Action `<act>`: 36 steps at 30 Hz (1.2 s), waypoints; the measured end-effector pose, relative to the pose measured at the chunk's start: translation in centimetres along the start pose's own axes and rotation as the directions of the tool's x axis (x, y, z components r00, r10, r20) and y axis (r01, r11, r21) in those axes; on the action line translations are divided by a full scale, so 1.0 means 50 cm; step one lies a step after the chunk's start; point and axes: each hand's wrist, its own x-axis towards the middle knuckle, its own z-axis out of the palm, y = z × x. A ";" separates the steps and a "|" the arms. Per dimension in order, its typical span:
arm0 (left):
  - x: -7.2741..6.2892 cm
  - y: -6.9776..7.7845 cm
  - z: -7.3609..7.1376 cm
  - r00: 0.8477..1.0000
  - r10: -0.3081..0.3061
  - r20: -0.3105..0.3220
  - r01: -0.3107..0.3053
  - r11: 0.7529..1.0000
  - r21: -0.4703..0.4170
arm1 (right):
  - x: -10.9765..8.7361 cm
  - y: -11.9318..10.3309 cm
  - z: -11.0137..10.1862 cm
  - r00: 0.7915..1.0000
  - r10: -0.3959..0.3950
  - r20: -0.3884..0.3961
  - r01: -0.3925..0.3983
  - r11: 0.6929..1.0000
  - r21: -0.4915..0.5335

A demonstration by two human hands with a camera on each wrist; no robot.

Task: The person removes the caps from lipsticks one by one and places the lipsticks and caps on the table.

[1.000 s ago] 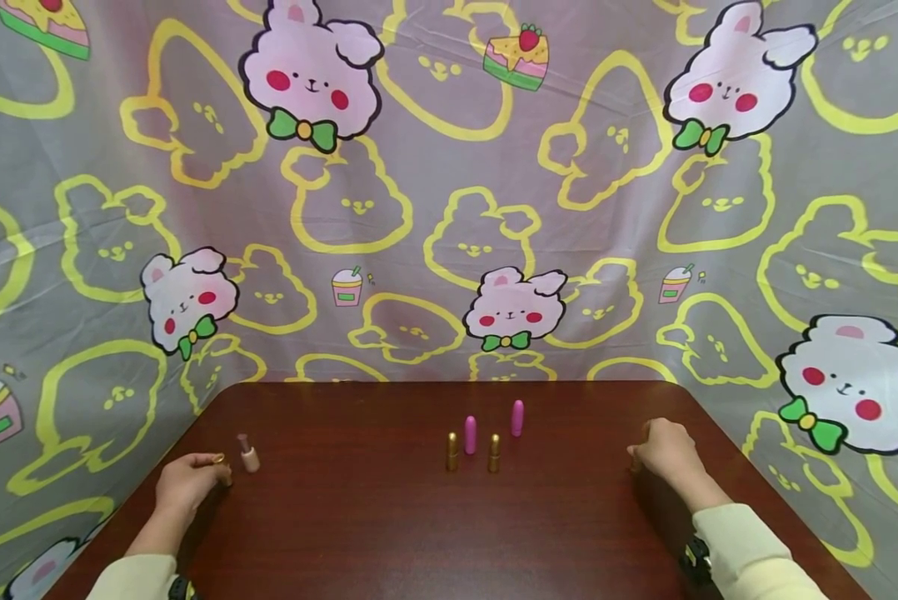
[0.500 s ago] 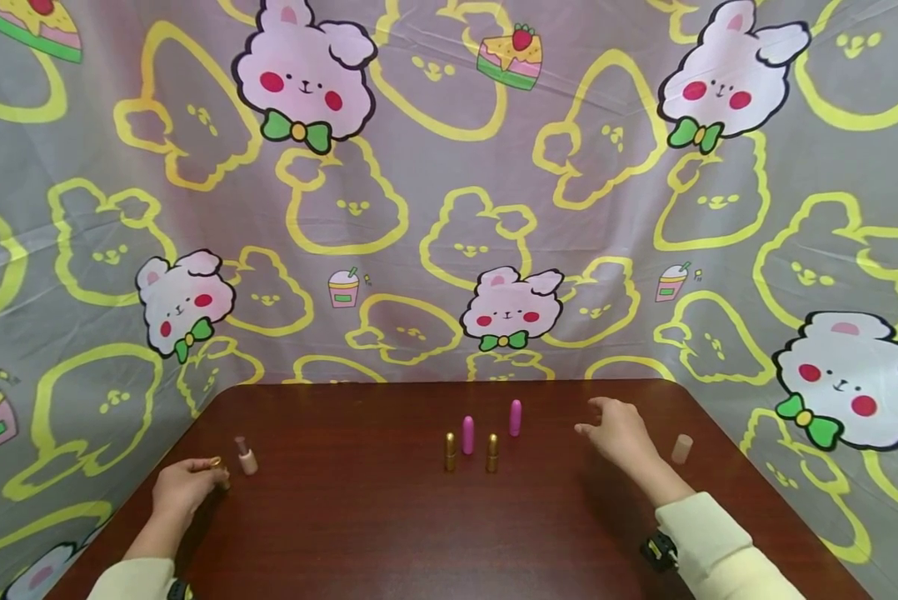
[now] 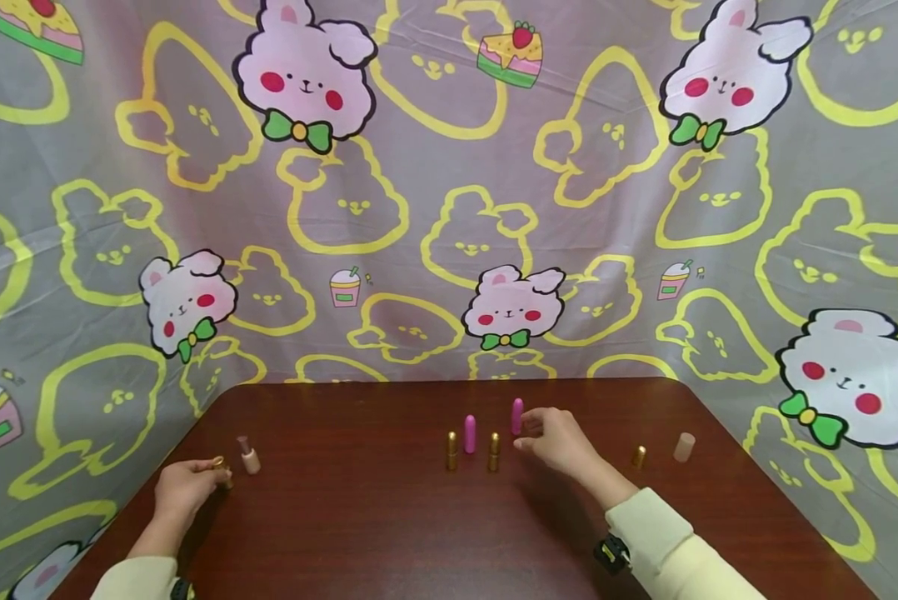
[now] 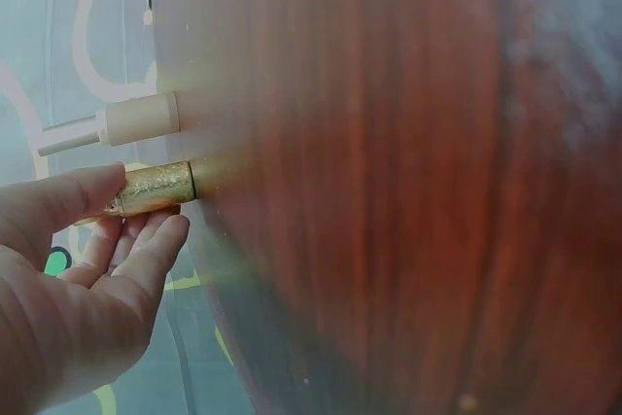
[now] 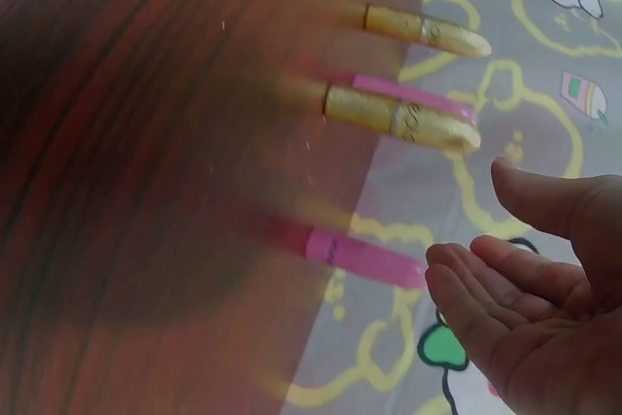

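1. Head view: let's lay a clock on the brown table (image 3: 344, 525), 12 at the back. At 9, the left hand (image 3: 182, 492) pinches the held gold lipstick tube (image 3: 223, 470), perhaps to stop it tipping. At that tube's 2 o'clock, just beside it, is the pale lip tube (image 3: 250, 460).
2. Around 12 stand two gold lipstick tubes (image 3: 451, 452) and the near pink tube (image 3: 470, 435); toward 1 is the far pink tube (image 3: 517, 417). We think they stand on their flat ends because the tops are round.
3. The right hand (image 3: 560, 442) is at the far pink tube's 4 o'clock. Near 3 are a small gold piece (image 3: 639, 456) and a pale cap (image 3: 684, 447), well away from the middle group.
4. Left wrist view: we see the thumb on one side, fingers on the other, probably for a steady hold. We can't tell if the base touches wood.
5. Right wrist view: thumb and fingers are apart, holding nothing. Fingertips are by the far pink tube's tip; we can't tell if they touch.
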 end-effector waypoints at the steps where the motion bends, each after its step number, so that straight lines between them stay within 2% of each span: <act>1: 0.000 0.000 0.000 1.000 0.006 -0.004 -0.005 1.000 0.013 | 0.001 -0.001 0.007 1.000 0.000 0.009 0.000 1.000 0.011; 7: 0.002 0.003 0.002 1.000 -0.003 -0.026 0.005 0.997 0.079 | 0.012 -0.003 0.043 0.999 -0.004 0.048 0.003 1.000 0.015; 15: -0.001 0.006 0.004 0.999 0.011 -0.035 -0.007 0.994 0.113 | 0.031 -0.002 0.072 0.999 -0.023 0.048 0.023 1.000 -0.004; 23: -0.001 0.005 0.006 0.999 0.030 -0.032 -0.025 0.991 0.135 | 0.031 -0.007 0.080 0.999 -0.023 0.047 0.023 1.000 -0.018; 29: -0.001 0.010 0.005 1.000 0.013 -0.021 -0.010 0.991 0.134 | 0.030 -0.011 0.083 0.999 -0.043 0.034 0.044 0.998 -0.035; 36: -0.001 0.008 0.006 0.999 -0.009 -0.038 0.013 0.993 0.118 | 0.028 -0.005 0.090 0.998 -0.058 0.037 0.059 0.997 -0.039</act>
